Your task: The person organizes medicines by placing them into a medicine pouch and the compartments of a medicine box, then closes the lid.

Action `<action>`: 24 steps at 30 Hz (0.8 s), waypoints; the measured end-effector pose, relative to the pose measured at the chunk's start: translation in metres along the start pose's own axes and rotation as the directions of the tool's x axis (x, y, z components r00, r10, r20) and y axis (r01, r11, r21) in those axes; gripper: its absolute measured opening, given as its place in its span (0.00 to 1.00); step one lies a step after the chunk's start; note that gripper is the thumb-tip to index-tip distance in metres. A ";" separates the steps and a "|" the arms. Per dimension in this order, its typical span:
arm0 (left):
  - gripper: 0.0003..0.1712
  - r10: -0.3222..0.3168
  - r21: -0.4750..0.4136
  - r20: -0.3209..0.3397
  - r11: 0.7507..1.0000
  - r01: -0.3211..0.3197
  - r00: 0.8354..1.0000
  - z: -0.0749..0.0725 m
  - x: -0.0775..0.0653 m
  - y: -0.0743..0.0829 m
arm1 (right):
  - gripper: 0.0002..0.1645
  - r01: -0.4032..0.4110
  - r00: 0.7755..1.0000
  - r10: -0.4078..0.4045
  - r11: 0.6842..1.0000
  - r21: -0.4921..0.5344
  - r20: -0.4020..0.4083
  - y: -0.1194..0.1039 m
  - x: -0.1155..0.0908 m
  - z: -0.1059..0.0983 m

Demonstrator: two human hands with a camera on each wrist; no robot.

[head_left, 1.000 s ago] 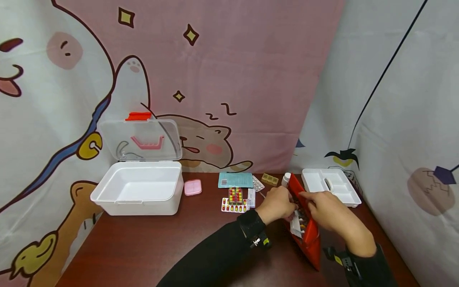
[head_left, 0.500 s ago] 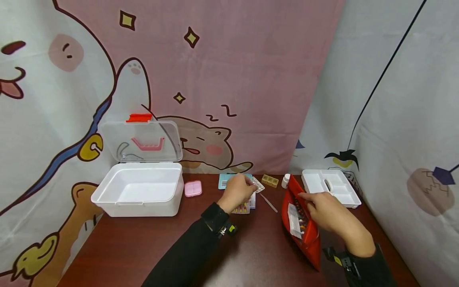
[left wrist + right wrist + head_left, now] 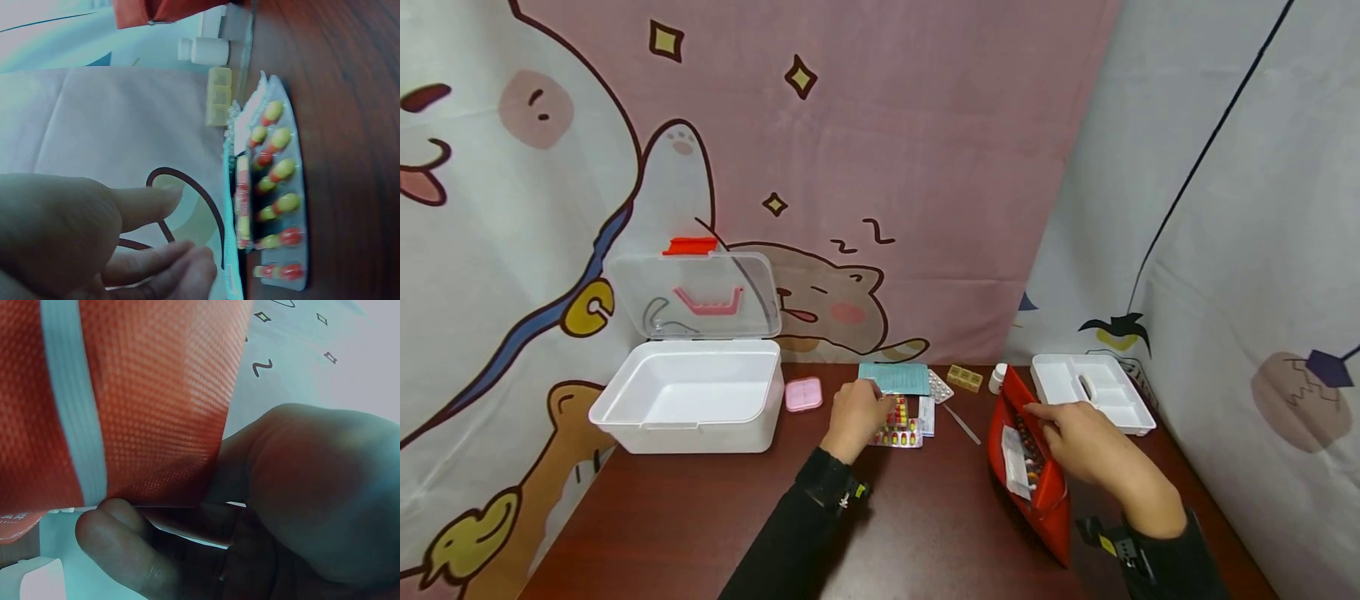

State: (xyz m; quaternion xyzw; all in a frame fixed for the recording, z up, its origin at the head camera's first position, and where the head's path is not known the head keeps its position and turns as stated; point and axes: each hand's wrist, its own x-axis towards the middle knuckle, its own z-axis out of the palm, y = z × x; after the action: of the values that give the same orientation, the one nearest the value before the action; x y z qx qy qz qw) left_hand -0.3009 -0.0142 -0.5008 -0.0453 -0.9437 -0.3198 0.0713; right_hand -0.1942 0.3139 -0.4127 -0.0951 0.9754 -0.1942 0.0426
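Printed cloth [image 3: 940, 167] is hanging behind a glossy brown counter [image 3: 925, 533], where the laying-out is seeming only partly done: a flat teal packet [image 3: 898, 379] and shiny capsule blisters [image 3: 906, 437] are being displayed, while more contents [image 3: 1017, 467] are being held inside the ribbed red pouch [image 3: 1054, 512], its rim being pinched by the right hand [image 3: 1093, 446]. Nothing is visibly being gripped by the left hand [image 3: 853, 419], its fingers parted near the blisters.

1. The left arm [image 3: 778, 537] stretches forward, and the left hand [image 3: 856, 421] has its thumb [image 3: 147, 207] straight, apart from the bent fingers [image 3: 187, 269].
2. The right arm [image 3: 1180, 558] angles inward; the right hand [image 3: 1092, 447] grips between thumb and fingers.
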 end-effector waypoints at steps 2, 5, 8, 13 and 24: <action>0.25 -0.009 0.042 0.001 0.999 0.009 1.000 0.005 -0.002 0.000 | 0.25 -0.004 1.000 0.004 1.000 0.006 0.003 0.000 0.000 0.000; 0.29 -0.019 0.118 0.004 0.993 0.019 1.000 0.011 -0.003 0.001 | 0.25 -0.006 1.000 0.006 1.000 0.009 0.007 0.000 0.000 0.000; 0.33 -0.028 0.169 0.030 0.985 0.022 0.999 0.014 -0.002 0.005 | 0.25 -0.004 1.000 0.004 1.000 -0.001 -0.002 0.001 -0.001 0.000; 0.34 -0.062 0.216 0.057 0.975 0.048 0.996 0.019 0.000 0.012 | 0.24 0.018 1.000 -0.019 1.000 -0.012 -0.025 0.002 -0.001 0.000; 0.34 -0.008 0.359 -0.014 0.933 0.013 1.000 0.040 0.003 0.008 | 0.23 0.042 0.999 -0.042 0.999 -0.024 -0.030 0.003 0.001 0.002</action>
State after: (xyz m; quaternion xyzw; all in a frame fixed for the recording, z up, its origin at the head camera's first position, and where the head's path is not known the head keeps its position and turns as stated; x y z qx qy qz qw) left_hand -0.3070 0.0172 -0.5271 -0.0245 -0.9860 -0.1427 0.0826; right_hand -0.1957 0.3157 -0.4153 -0.1130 0.9760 -0.1849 0.0224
